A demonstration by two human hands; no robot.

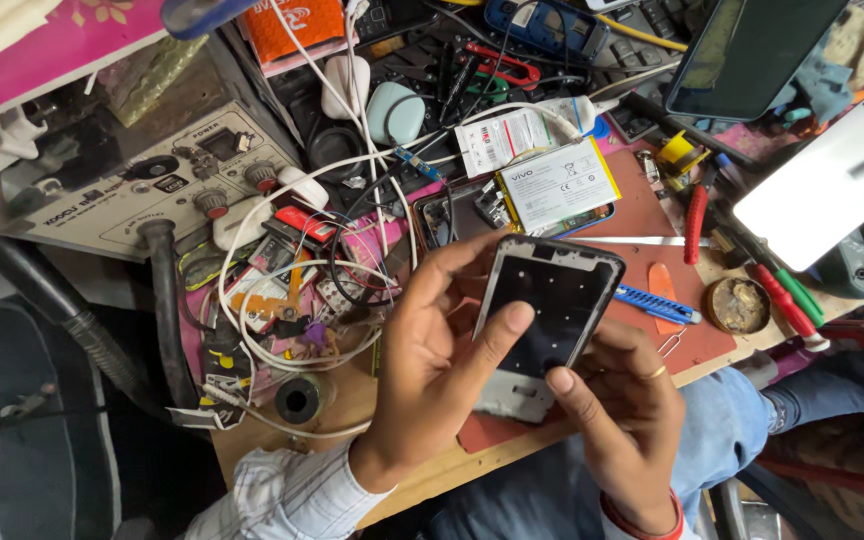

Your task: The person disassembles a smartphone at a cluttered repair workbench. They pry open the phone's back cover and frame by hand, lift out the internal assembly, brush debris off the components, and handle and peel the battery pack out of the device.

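Your right hand (624, 398) grips the lower edge of the phone frame (552, 300); your left hand (442, 350) closes on its left side, thumb pressed on the dark panel. The frame is held tilted above the red mat (652, 200) on the tabletop (352, 400). Just beyond lies a white battery (560, 185). Red-handled pliers (694, 220) rest farther right.

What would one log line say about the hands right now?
left hand: grips phone frame, thumb on it | right hand: holds frame's lower edge | battery: behind, on mat | blue cutter: right
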